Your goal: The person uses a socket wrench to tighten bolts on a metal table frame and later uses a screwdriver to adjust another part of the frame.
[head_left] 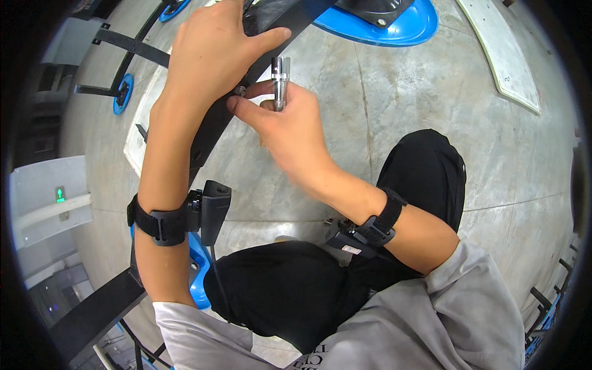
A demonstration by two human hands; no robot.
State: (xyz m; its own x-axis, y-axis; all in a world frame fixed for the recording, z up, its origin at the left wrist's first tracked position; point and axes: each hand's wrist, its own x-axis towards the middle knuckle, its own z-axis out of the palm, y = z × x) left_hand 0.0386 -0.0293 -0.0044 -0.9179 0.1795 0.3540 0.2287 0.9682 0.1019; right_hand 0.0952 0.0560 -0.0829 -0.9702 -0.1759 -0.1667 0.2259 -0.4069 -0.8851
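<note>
"Where are your hands?"

"Apart, though near each other. My left hand [206, 52] lies across the black metal beam [213, 132], thumb stretched toward the beam's right edge. The tips of its other fingers are hidden or out of view, so I can't tell whether they close around anything."

"And the other?"

"My right hand [293, 126] is at the beam's right edge, a little below the left thumb. Its thumb and forefinger are touching a small bolt [240, 90] there."

"Where's the socket?"

"The shiny metal socket [280, 71] is clamped in that same right hand, tucked in among the fingers, its wide end pointing away from me. It's just beside the bolt, not touching it."

"What's around you?"

"Grey floor [336, 86] beneath. A blue disc [410, 31] with a black fitting on it is beyond my hands, and a white board [499, 55] lies on the floor far off to the right. Each forearm wears a black strap [166, 228] carrying a black device [216, 209]. Nearer me are my black trousers [283, 283] and grey shirt [419, 314]."
</note>
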